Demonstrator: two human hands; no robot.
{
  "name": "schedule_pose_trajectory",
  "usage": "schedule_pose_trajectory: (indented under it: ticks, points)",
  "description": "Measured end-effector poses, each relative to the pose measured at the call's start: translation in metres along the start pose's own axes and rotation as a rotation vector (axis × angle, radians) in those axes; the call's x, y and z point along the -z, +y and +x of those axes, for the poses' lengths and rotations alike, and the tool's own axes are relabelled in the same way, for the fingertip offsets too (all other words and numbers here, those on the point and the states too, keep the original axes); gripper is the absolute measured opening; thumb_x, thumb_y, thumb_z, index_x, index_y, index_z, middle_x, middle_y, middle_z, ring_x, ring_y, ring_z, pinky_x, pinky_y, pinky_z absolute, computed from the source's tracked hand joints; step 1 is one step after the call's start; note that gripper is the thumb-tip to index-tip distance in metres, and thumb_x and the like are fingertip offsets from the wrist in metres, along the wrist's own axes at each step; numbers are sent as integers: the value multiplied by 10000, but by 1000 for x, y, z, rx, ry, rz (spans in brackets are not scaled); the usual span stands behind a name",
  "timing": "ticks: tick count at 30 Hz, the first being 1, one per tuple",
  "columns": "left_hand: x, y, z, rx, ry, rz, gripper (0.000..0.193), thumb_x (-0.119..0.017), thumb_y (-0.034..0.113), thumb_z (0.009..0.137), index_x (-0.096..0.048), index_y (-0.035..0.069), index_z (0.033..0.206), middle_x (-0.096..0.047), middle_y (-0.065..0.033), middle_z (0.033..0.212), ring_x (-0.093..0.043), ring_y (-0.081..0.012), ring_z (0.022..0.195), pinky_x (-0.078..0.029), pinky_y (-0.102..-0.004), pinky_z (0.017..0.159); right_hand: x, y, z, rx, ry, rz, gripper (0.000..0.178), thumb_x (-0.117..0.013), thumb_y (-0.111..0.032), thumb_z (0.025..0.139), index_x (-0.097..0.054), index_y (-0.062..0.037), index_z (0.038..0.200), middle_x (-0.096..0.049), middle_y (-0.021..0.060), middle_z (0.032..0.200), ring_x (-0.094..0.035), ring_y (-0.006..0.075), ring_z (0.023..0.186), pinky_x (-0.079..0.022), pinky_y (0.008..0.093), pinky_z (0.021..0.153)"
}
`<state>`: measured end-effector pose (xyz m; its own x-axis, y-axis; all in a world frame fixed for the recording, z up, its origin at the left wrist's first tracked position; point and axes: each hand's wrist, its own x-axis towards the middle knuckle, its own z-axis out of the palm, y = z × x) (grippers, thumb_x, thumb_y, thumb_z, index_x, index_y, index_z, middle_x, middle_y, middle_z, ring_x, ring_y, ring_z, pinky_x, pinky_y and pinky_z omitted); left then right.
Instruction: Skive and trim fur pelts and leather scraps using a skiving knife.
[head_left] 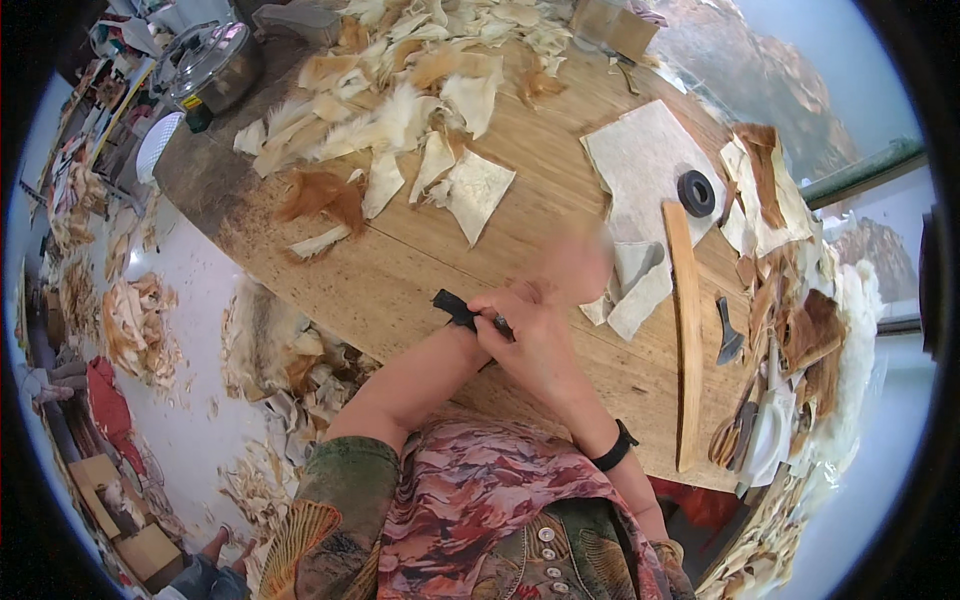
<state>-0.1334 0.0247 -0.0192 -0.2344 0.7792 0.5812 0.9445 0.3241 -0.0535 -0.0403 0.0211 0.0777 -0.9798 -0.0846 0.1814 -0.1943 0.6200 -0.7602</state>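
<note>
My left forearm reaches across the table from the left. My left hand is stretched beyond my right hand, blurred, so its fingers cannot be made out. My right hand lies over the left wrist, with thumb and fingers closed on a black strap that goes partly round that wrist. One end of the strap sticks out to the left; the rest is hidden under my fingers. A black wristband sits on my right wrist. Just beyond the left hand lies a folded piece of pale hide.
The wooden table carries heaped fur scraps at the back. On the right are a large pale hide, a black tape roll, a long wooden strip and a dark flat-bladed tool. Scraps litter the floor at left.
</note>
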Motion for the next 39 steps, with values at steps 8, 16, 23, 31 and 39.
schedule_pose_trajectory:
  ticks: [8,16,23,31,39]
  points:
    - [20,-18,20,680,-81,-368,62,-540,72,763,-576,32,794,-592,-130,766,-582,-338,757,-455,-412,651,12,-6,-8,-181,-102,295,291,-690,-95,768,-580,-52,1034,-625,95,752,-609,203,595,-488,323,555]
    - [25,-34,-3,836,111,-551,59,-555,111,757,-578,57,750,-605,-140,736,-582,-351,714,-441,-464,605,0,8,-32,-391,-208,743,264,-649,-24,817,-541,-36,1057,-549,-9,797,-501,32,631,-400,192,534]
    - [24,-28,-21,851,8,-534,41,-584,73,750,-588,42,776,-579,-131,717,-587,-315,673,-444,-406,598,-2,12,-30,-468,-56,903,183,-605,0,838,-564,-25,1014,-559,-22,803,-465,16,607,-361,168,509]
    - [35,-10,-37,413,-207,162,137,-627,124,632,-601,63,751,-574,-77,705,-617,-230,653,-462,-349,554,-2,14,-36,-407,80,591,184,-646,44,787,-608,-11,959,-567,-27,805,-458,7,596,-365,178,508]
    - [32,-9,-27,288,-263,309,116,-625,138,665,-595,94,768,-566,-56,724,-597,-171,646,-418,-305,544,3,-3,-27,-44,6,170,198,-656,-20,772,-620,-43,966,-613,101,808,-603,221,655,-479,309,592]
